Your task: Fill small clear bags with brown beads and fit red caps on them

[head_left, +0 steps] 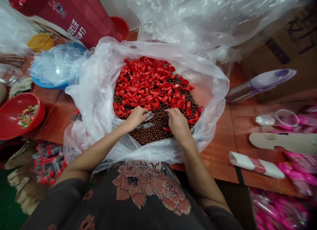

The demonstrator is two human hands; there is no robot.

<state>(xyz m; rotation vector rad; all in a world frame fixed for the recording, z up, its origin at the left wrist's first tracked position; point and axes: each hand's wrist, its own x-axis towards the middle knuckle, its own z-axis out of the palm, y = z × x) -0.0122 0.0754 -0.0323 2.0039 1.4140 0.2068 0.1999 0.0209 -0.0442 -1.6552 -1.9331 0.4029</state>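
Note:
A large translucent plastic bag (210, 104) lies spread open in front of me. In it, small red plastic pieces (146, 81) are heaped over a bed of brown beads (148, 134). My left hand (136, 118) is closed on a small clear plastic piece (149, 116), held low over the beads. Just to its right, my right hand (177, 121) reaches down to the beads, fingers bent together at their surface. Whatever those fingertips hold, if anything, is hidden. A loose red piece lies beside the right hand.
Left of the bag stand a blue basin (47, 83) of clear plastic pieces and a red bowl (37, 116) with bits inside. Another person's hand (12, 59) shows at far left. A tumbler (262, 84), a white roll (256, 164) and pink packets (303, 172) are at right.

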